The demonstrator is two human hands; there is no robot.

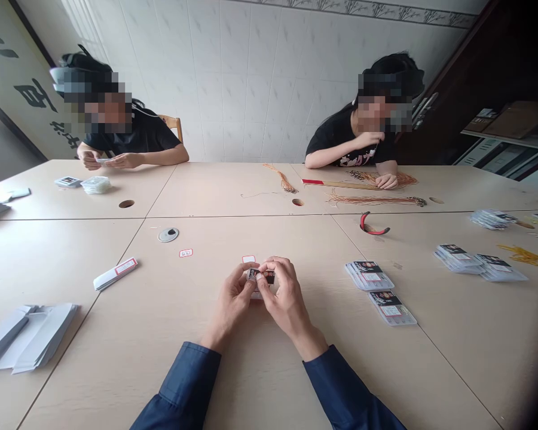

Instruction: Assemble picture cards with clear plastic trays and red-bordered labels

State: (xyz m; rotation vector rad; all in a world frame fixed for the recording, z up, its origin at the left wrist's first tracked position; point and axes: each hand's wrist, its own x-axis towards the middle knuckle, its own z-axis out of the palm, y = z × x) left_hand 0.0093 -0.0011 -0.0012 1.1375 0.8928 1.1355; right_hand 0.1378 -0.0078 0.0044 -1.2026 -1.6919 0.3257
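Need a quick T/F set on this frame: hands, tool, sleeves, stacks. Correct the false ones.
1. The left hand and right hand both hold a small black-labelled item. True.
2. The red curved tool lies left of both hands. False: it lies to their right.
3. The white paper stack is at the left. True.
4. The person's sleeves are red. False: they are dark blue.
5. Labelled plastic cases lie right of the right hand. True.

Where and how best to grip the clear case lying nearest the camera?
Likely pinch the clear case by its long edges at the near end, coming from the near side: it lies flat, far end close to the stacked cases.
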